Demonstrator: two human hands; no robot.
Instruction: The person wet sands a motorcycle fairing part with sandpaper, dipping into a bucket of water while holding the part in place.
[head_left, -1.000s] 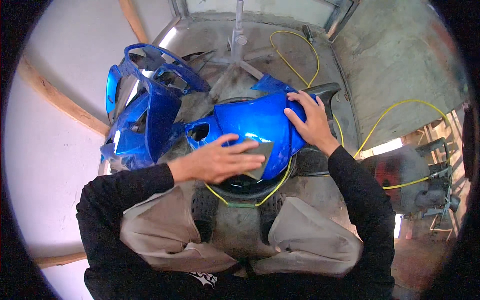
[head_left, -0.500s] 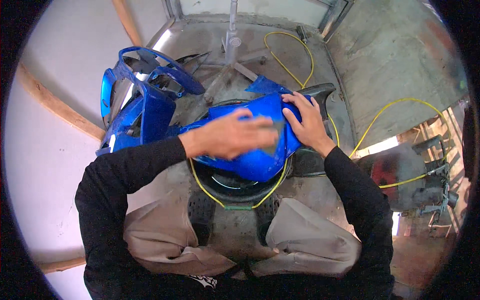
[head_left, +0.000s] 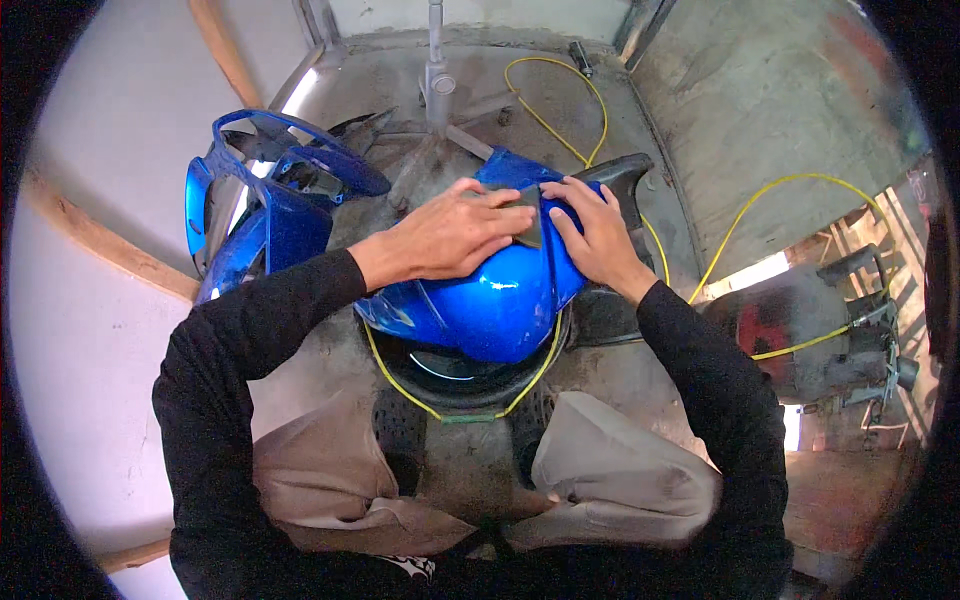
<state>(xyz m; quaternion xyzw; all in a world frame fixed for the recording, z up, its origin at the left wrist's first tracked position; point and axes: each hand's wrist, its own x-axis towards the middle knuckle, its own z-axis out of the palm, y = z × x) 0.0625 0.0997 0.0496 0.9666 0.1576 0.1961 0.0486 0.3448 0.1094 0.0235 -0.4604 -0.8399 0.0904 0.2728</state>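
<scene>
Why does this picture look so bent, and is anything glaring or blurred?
Head view: the fisheye lens bends straight edges and leaves black corners; head view: a white glare spot sits on the blue panel; head view: daylight beside the tank is washed out; head view: the left hand and dark pad look fairly clear.

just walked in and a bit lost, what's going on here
A person's left hand holds a grey-green pad flat against a glossy blue panel. The right hand rests spread on the panel's right side. The panel lies over a black, round, tub-like object; more blue bodywork stands to the left.
</scene>
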